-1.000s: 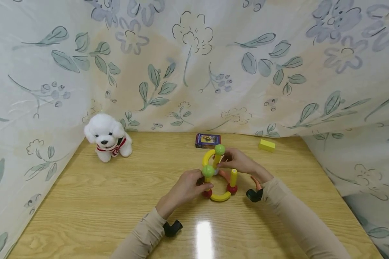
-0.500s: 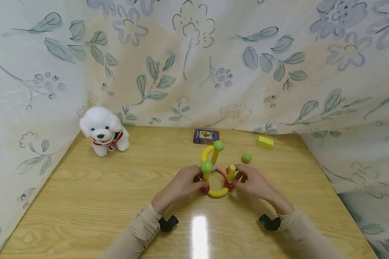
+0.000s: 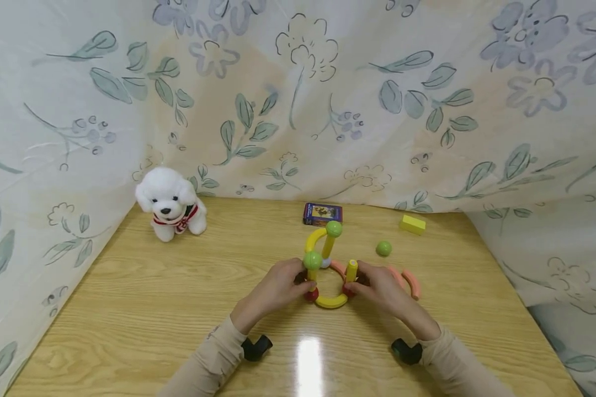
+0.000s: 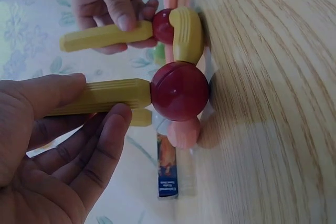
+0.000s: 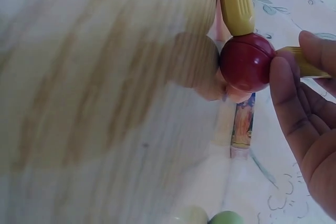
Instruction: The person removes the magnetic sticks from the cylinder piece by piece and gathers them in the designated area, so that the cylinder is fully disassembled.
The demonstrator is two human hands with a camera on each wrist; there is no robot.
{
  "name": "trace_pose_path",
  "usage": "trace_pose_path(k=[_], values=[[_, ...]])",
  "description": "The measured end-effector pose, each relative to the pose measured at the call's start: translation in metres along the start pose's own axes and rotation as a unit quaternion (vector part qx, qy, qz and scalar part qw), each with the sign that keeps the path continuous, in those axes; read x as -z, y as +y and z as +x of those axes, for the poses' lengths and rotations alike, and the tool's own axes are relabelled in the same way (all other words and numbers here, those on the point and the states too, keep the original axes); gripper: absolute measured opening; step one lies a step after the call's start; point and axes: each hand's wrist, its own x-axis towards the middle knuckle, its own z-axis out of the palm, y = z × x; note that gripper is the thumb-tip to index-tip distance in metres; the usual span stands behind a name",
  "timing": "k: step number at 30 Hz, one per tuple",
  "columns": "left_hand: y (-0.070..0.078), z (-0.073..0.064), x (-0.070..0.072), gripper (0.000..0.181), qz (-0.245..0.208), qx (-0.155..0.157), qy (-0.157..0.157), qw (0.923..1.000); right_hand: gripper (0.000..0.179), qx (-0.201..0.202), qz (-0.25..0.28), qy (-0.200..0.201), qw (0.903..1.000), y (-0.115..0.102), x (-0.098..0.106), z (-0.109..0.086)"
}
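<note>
A magnetic stick-and-ball toy stands on the table, its ring made of a yellow curved stick (image 3: 331, 301), a pink curved stick (image 3: 339, 268), red balls and a pale ball (image 3: 325, 263). My left hand (image 3: 274, 288) pinches the upright yellow stick (image 4: 118, 94) on the left red ball (image 4: 180, 91); a green ball (image 3: 313, 259) tops that stick. Thumb and fingers of my right hand (image 3: 384, 290) pinch the right upright stick (image 4: 105, 36), just above its red ball (image 5: 248, 62). Behind, another upright carries a green ball (image 3: 334, 229), with a yellow arc (image 3: 314, 238) beside it.
Right of the toy lie a loose green ball (image 3: 384, 248) and two pink curved sticks (image 3: 411, 284). A yellow block (image 3: 413, 224) and a small blue card box (image 3: 323, 214) sit near the back curtain. A white plush dog (image 3: 166, 201) stands at back left.
My right hand has moved from the rear upright stick toward me and now pinches the right one. This uncovers the loose green ball and pink sticks. My left hand keeps its grip.
</note>
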Motion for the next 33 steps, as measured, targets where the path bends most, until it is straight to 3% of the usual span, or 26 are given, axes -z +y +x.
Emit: trace_pose_path(k=[5, 12, 28, 33], values=[[0.001, 0.001, 0.001, 0.009, 0.007, -0.005, 0.002, 1.0, 0.01, 0.016, -0.005, 0.003, 0.9998, -0.002, 0.0, -0.002], [0.0, 0.0, 0.002, 0.009, 0.011, -0.01, 0.007, 0.9999, 0.013, 0.05, -0.051, 0.03, 0.997, -0.003, -0.003, -0.003], [-0.001, -0.002, 0.002, 0.011, 0.017, -0.026, 0.024, 0.9992, 0.015, 0.033, -0.102, 0.037, 0.9936, -0.011, -0.004, -0.004], [-0.002, 0.0, 0.001, 0.011, 0.013, -0.017, 0.018, 0.9996, 0.014, 0.04, -0.095, 0.034, 0.9941, -0.011, 0.0, -0.005]])
